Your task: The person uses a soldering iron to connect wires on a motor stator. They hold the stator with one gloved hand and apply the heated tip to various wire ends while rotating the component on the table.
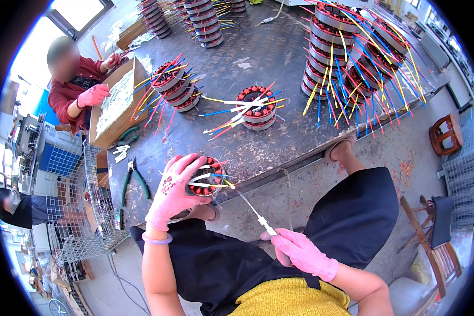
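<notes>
My left hand (175, 190), in a pink glove, is wrapped round a motor stator (216, 167) near the table's front edge. Red, blue and yellow leads with white sleeves stick out of its top. In my right hand (301, 254), also gloved in pink, is what looks like a soldering iron (262, 219) with a white collar and a long thin metal shaft. Its tip reaches the lead ends at the stator's right side; whether it touches them I cannot tell. Another wired stator (259, 122) with white-sleeved leads stands alone farther back on the table.
Stacks of stators (326, 52) crowd the far right, and a shorter stack (175, 87) stands left of centre. Green-handled pliers (137, 181) and short white sleeves (121, 152) lie at left. A co-worker (81, 79) handles things at a cardboard box (138, 79). A wire cage (71, 210) adjoins the table.
</notes>
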`<state>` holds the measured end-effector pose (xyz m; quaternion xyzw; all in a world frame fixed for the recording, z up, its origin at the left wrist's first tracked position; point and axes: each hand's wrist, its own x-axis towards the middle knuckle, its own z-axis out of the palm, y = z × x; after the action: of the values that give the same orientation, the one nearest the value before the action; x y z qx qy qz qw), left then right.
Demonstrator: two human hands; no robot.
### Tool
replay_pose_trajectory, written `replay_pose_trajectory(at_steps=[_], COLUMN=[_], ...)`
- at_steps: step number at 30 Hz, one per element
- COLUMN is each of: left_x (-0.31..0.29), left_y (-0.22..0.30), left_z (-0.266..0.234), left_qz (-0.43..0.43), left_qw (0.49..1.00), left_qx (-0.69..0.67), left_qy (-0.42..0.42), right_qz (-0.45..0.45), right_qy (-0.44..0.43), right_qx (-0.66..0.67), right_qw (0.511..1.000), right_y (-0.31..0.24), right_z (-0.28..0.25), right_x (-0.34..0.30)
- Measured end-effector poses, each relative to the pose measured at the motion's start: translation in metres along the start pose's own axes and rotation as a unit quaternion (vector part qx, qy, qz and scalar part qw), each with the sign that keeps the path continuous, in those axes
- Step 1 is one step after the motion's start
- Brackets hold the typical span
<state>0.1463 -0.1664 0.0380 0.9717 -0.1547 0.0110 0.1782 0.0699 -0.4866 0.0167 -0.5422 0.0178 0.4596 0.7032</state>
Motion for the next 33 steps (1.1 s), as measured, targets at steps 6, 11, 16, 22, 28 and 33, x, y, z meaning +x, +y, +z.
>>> replay_pose_trajectory(at_steps=[6,11,16,22,28,33], left_x=[-0.0003,-0.0012,-0.0024,-0.0019,-0.0015,-0.0012], left_y=[0.0,-0.0026,-0.0034,-0.0034,-0.002,-0.0016], left_z=[-0.0001,0.0021,0.002,0.0029,0.0016,0.001], left_qz=[0.0,-0.013,-0.012,-0.01,-0.005,-0.007], left_qw=[1.0,1.0,1.0,1.0,1.0,1.0], left_qx=[0.001,-0.006,-0.01,0.001,-0.004,-0.008], left_qy=[-0.001,-0.013,-0.011,-0.011,-0.012,-0.015], right_qz=[0.009,0.001,0.0,-0.003,0.005,-0.007], right_qy=[0.005,0.002,0.004,0.008,0.01,0.011], right_qx=[-0.013,-0.019,-0.031,-0.039,-0.041,-0.038], right_qw=[1.0,1.0,1.0,0.999,0.999,0.999], right_y=[-0.0007,-0.0017,-0.0025,-0.0043,-0.0051,-0.0023], right_z=[0.0013,0.0005,0.0006,0.0008,0.0011,0.0006], right_x=[-0.0008,-0.0004,-0.0007,-0.0015,-0.0016,-0.0008])
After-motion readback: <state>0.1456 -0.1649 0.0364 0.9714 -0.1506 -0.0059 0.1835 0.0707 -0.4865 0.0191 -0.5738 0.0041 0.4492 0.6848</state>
